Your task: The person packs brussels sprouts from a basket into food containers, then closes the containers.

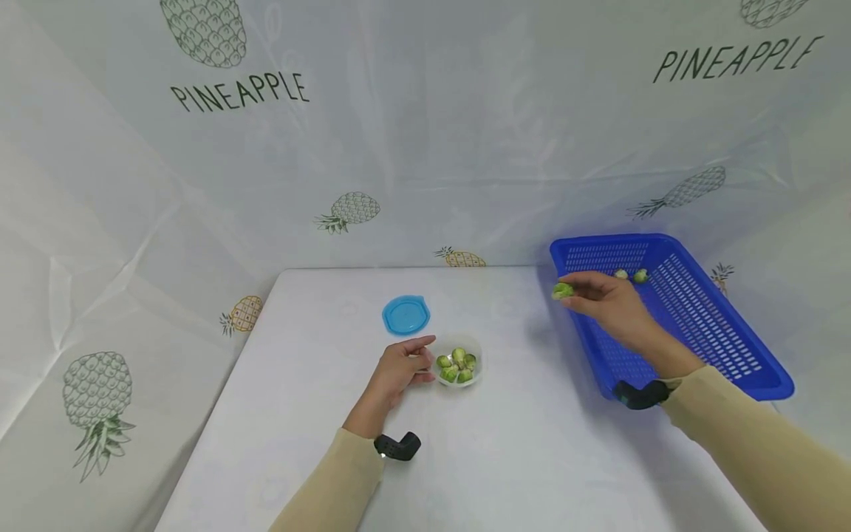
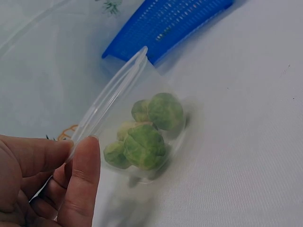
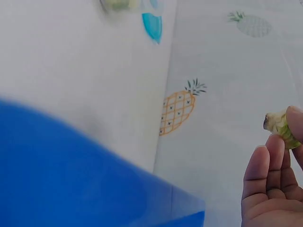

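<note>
My right hand [image 1: 617, 304] pinches a Brussels sprout [image 1: 562, 291] between fingertips and thumb, above the near-left rim of the blue basket [image 1: 691, 325]. In the right wrist view the sprout's pale cut stem [image 3: 269, 122] points away from the fingers. On the table, a clear plastic bowl [image 2: 163, 85] holds several green Brussels sprouts [image 1: 457, 365]. My left hand [image 1: 401, 369] is at the bowl's left side, its thumb and a finger pinching the rim in the left wrist view. Two more sprouts [image 1: 640, 275] lie at the far end inside the basket.
A light-blue lid [image 1: 406, 315] lies flat on the white table [image 1: 319, 414], just beyond the bowl. The basket stands along the table's right side. A pale sheet with pineapple prints [image 1: 425, 133] hangs behind the table and at its sides.
</note>
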`<action>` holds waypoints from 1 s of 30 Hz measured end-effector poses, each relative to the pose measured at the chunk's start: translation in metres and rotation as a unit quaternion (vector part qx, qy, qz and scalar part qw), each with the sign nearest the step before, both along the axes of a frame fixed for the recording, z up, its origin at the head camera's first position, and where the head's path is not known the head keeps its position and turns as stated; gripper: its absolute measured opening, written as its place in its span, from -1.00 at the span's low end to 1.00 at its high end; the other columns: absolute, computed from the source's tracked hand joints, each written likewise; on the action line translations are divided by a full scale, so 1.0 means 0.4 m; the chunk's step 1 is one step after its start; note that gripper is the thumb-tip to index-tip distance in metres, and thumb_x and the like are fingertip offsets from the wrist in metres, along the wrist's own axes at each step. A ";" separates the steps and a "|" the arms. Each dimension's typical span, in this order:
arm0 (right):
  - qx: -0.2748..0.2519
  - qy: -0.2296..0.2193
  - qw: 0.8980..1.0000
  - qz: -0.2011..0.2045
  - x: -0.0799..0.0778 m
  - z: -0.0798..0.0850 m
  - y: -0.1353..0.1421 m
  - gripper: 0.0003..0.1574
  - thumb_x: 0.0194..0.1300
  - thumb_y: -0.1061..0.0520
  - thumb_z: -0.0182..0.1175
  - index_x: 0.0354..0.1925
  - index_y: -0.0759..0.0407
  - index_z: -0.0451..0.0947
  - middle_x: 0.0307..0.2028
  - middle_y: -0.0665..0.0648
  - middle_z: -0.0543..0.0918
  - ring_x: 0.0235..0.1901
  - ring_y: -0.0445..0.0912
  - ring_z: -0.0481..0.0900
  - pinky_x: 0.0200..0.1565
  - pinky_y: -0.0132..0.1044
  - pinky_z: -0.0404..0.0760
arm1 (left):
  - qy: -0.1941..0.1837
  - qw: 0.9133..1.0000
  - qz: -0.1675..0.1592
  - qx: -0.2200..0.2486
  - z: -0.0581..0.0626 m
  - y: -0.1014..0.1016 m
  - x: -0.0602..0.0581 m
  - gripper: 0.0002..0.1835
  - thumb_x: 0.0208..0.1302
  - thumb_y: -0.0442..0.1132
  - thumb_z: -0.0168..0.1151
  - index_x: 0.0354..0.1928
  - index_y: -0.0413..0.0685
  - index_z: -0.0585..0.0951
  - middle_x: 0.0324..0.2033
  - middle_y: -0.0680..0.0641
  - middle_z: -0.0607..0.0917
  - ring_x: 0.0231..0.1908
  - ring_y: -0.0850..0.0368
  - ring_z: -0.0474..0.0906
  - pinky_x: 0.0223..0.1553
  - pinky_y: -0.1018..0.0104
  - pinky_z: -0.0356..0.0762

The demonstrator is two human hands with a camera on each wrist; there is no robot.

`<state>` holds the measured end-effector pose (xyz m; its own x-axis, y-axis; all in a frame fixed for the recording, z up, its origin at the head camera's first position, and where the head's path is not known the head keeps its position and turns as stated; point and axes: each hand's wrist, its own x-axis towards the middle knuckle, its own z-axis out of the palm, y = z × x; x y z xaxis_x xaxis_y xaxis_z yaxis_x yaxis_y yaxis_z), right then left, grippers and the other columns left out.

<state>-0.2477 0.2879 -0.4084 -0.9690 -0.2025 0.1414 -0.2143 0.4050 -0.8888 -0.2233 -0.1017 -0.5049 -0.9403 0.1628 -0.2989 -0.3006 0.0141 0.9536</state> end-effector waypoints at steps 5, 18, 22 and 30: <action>-0.009 0.000 1.000 0.006 0.003 -0.007 -0.013 -0.50 0.49 0.08 0.34 0.29 0.26 0.59 -0.04 -0.24 0.73 -0.02 -0.30 0.70 -0.07 -0.47 0.73 | 0.002 1.000 0.001 -0.002 -0.002 0.001 0.002 -0.50 0.45 -0.44 0.23 0.40 -0.15 0.58 -0.17 -0.03 0.53 -0.29 0.15 0.61 -0.22 0.35 0.81; -0.017 0.001 1.000 0.020 0.015 -0.035 -0.062 -0.50 0.48 0.10 0.35 0.28 0.29 0.59 -0.07 -0.14 0.72 -0.10 -0.29 0.69 -0.10 -0.46 0.71 | 0.003 1.000 0.006 0.000 -0.008 0.006 0.006 -0.50 0.44 -0.45 0.23 0.40 -0.15 0.59 -0.17 -0.02 0.52 -0.30 0.15 0.60 -0.23 0.36 0.80; -0.040 0.001 0.999 0.036 0.020 -0.047 -0.082 -0.50 0.47 0.14 0.35 0.26 0.34 0.59 -0.09 -0.13 0.73 -0.11 -0.28 0.70 -0.10 -0.45 0.72 | 0.003 1.000 0.007 0.001 -0.009 0.007 0.008 -0.50 0.44 -0.45 0.23 0.40 -0.13 0.59 -0.16 -0.03 0.52 -0.29 0.16 0.59 -0.23 0.36 0.80; -0.066 -0.002 0.997 0.047 0.031 -0.064 -0.123 -0.55 0.42 0.23 0.38 0.20 0.39 0.61 -0.16 -0.12 0.73 -0.18 -0.28 0.68 -0.11 -0.47 0.72 | 0.002 1.000 0.011 -0.001 -0.010 0.010 0.012 -0.51 0.44 -0.45 0.22 0.38 -0.09 0.62 -0.16 -0.03 0.52 -0.32 0.16 0.61 -0.22 0.36 0.80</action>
